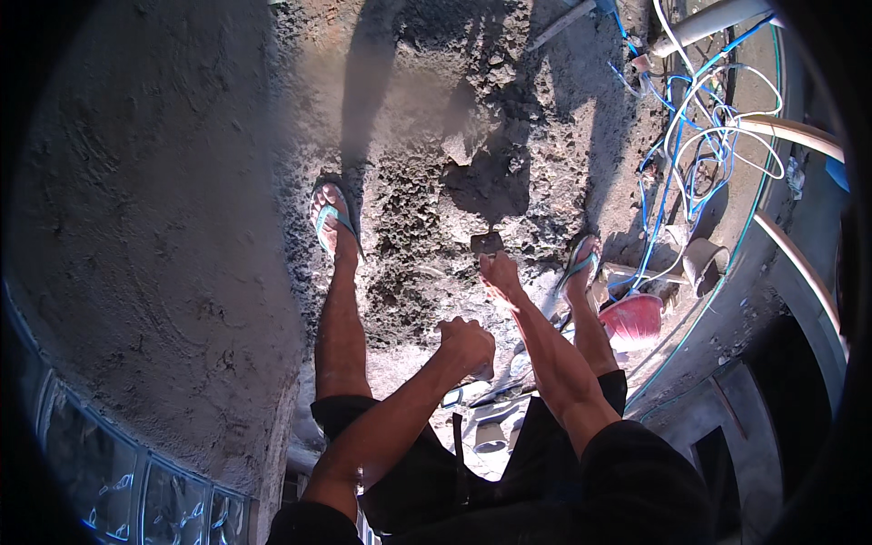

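Both hands are closed on a long-handled tool, apparently a shovel, largely hidden by my hands and arms. My left hand (465, 347) grips it lower in the picture, between my legs. My right hand (500, 275) is higher and further right, wrapped around it just below a dark socket (487, 243). Beyond that, a dark, dirt-coloured shape like the shovel's blade (486, 186) lies among rough, crumbly rubble and mortar (404, 209). My feet in flip-flops stand apart on either side.
A smooth plastered surface (163, 200) fills the left, above glass panes (173, 500). At right lie tangled blue and white cables (704, 182), a pipe (708, 29), a red bucket (634, 320), a grey container (704, 265) and curved pale strips (799, 263).
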Motion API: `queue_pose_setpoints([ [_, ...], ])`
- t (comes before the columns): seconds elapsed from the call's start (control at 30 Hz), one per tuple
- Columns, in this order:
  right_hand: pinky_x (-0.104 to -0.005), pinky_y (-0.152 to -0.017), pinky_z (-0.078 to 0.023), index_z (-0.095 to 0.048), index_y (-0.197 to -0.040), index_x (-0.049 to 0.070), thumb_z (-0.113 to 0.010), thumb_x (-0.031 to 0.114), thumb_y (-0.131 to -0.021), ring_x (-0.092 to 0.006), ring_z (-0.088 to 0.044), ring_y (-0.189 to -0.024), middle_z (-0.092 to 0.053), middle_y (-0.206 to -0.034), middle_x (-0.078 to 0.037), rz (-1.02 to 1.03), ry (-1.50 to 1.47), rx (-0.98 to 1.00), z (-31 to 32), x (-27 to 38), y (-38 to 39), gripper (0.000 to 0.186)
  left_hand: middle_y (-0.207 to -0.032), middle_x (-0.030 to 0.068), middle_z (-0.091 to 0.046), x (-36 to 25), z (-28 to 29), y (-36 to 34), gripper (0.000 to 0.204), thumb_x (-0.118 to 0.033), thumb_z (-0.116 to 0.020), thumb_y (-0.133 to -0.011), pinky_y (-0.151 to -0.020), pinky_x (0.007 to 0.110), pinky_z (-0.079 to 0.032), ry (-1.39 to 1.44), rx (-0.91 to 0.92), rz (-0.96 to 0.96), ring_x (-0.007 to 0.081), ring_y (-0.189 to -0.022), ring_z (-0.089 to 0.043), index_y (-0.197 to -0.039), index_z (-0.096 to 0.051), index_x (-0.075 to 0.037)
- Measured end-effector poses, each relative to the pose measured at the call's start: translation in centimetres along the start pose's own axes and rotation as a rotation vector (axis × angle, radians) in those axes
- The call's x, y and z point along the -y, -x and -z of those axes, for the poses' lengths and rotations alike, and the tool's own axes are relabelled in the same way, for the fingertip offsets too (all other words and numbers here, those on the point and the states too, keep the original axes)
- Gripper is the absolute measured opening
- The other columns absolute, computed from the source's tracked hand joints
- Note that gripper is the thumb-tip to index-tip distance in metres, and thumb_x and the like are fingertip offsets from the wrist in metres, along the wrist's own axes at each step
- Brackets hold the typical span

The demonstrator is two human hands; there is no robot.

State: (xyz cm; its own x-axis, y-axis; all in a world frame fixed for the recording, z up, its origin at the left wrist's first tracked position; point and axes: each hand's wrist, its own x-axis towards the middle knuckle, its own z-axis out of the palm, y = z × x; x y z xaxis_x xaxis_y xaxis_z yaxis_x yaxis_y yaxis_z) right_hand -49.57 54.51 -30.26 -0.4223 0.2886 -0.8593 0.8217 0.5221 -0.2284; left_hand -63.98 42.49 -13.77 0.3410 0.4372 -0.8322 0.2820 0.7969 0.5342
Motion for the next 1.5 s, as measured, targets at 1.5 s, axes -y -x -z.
queue_pose_setpoints([
  [1.5,-0.0516,-0.063,-0.051,-0.057,-0.092,0.001,-0.059,0.051,-0.091,-0.0453,-0.064,-0.066,-0.065,-0.07,-0.024,0.343,0.374,0.386,8.1,2.9,-3.0,0.05,-0.121,0.0131,-0.061,0.7,2.2,2.0,0.056,-0.035,-0.072,-0.067,-0.092,0.055,-0.048,-0.048,0.037,0.036,0.0337,-0.115,-0.057,-0.117,-0.066,-0.01],
])
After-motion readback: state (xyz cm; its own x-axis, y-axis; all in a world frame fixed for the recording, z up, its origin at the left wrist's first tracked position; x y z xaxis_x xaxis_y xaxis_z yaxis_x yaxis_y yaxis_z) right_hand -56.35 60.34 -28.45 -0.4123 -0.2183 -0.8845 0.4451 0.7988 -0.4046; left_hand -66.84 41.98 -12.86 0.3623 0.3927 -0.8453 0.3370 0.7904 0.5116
